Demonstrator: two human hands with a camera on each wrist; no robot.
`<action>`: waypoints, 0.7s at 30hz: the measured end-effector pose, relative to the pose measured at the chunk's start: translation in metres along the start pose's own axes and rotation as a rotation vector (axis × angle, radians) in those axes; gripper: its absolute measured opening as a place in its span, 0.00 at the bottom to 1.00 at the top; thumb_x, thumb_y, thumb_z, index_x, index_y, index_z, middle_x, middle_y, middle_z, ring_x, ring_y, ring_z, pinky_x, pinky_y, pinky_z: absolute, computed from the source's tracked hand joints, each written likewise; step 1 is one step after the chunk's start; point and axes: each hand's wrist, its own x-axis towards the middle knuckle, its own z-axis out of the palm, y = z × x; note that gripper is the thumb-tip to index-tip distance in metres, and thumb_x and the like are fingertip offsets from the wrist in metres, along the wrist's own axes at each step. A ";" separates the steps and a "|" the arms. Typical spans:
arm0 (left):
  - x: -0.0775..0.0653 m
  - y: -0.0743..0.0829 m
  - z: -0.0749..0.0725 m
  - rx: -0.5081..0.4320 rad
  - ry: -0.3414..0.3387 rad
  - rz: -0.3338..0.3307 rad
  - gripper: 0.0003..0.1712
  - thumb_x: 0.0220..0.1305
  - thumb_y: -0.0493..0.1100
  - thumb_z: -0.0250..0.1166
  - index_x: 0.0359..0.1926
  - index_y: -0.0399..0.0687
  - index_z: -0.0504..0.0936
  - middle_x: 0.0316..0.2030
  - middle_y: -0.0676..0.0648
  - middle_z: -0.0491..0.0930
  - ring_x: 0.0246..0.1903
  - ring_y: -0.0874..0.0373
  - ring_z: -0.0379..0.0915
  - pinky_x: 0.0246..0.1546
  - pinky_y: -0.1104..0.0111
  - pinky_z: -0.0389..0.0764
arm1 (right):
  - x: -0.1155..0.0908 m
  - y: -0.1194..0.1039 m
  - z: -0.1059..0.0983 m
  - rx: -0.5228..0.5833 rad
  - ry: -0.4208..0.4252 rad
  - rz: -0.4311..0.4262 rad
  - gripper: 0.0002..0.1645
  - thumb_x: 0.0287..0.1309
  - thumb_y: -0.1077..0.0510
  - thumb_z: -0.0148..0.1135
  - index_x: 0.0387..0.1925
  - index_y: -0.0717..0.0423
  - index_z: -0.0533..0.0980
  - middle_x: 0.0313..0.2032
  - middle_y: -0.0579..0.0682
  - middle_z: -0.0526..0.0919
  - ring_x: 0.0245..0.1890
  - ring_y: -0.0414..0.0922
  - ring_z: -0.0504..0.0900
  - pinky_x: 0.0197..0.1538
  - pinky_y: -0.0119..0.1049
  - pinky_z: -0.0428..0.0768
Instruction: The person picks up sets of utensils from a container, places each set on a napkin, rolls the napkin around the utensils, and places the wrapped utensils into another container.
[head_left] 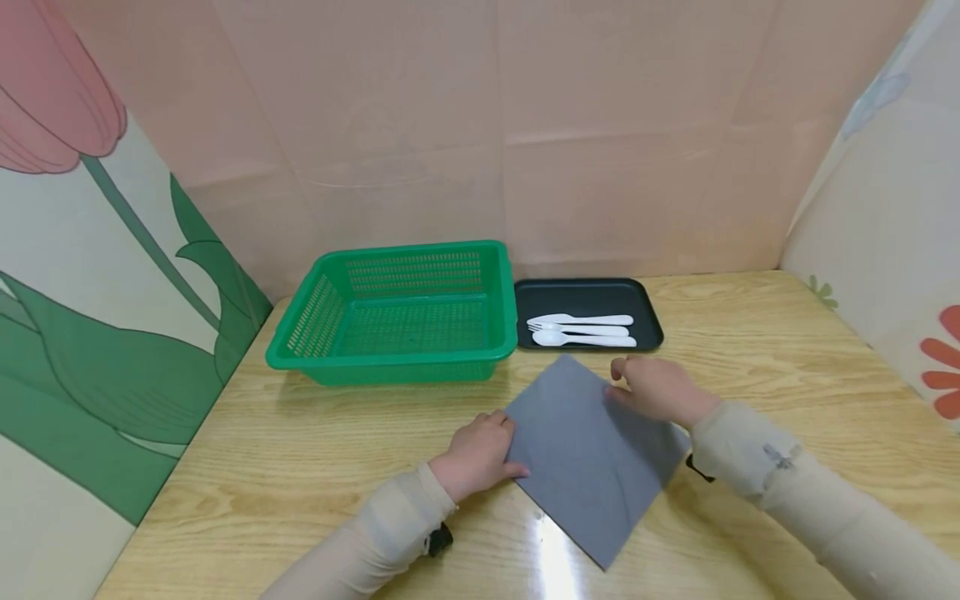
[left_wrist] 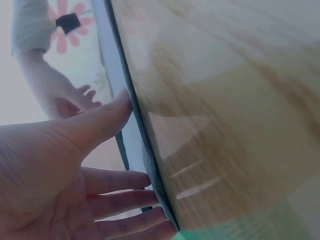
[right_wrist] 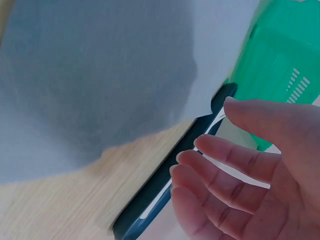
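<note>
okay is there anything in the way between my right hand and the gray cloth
Nothing visible stands between your right hand and the gray cloth; the black tray lies beyond the cloth, outside that gap.

I see a green basket [head_left: 397,360] on a wood-grained desk [head_left: 750,333]. Right of it lie a black tray [head_left: 585,293], white cutlery [head_left: 592,331] and a grey sheet [head_left: 585,458].

A pale pink wall covering [head_left: 390,108], lightly creased, backs a wood-grain table [head_left: 225,492]. The white left wall [head_left: 45,221] bears a large pink tulip [head_left: 52,92] with green leaves [head_left: 135,387]; the white right wall [head_left: 862,225] shows a red flower [head_left: 947,362] and a small green sprig [head_left: 823,292]. A bright reflection [head_left: 555,558] gleams on the tabletop's near side.
</note>
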 end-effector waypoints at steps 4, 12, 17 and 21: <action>0.001 0.001 -0.001 -0.008 -0.007 0.000 0.33 0.53 0.62 0.66 0.50 0.40 0.77 0.47 0.46 0.76 0.45 0.54 0.74 0.40 0.67 0.79 | 0.005 0.006 -0.002 0.005 0.012 -0.003 0.12 0.53 0.55 0.64 0.33 0.60 0.77 0.28 0.54 0.82 0.24 0.45 0.78 0.24 0.42 0.75; 0.002 0.001 -0.001 -0.009 -0.008 0.004 0.33 0.53 0.62 0.65 0.49 0.40 0.77 0.47 0.46 0.76 0.44 0.54 0.74 0.40 0.68 0.79 | 0.014 0.015 -0.003 -0.013 0.042 0.013 0.11 0.53 0.57 0.64 0.34 0.62 0.77 0.28 0.55 0.81 0.25 0.45 0.78 0.26 0.42 0.77; 0.001 0.000 -0.001 -0.021 -0.015 0.003 0.33 0.54 0.61 0.65 0.50 0.39 0.77 0.47 0.46 0.77 0.45 0.53 0.74 0.41 0.66 0.79 | 0.020 0.017 -0.005 -0.028 0.038 0.042 0.12 0.53 0.57 0.64 0.35 0.62 0.77 0.31 0.57 0.83 0.29 0.49 0.81 0.29 0.45 0.79; 0.000 0.001 -0.003 -0.027 -0.020 -0.002 0.33 0.53 0.61 0.66 0.50 0.39 0.77 0.48 0.45 0.77 0.46 0.53 0.74 0.42 0.66 0.79 | 0.024 0.019 -0.005 -0.034 0.032 0.053 0.10 0.53 0.58 0.64 0.34 0.61 0.77 0.32 0.57 0.83 0.31 0.51 0.81 0.30 0.47 0.79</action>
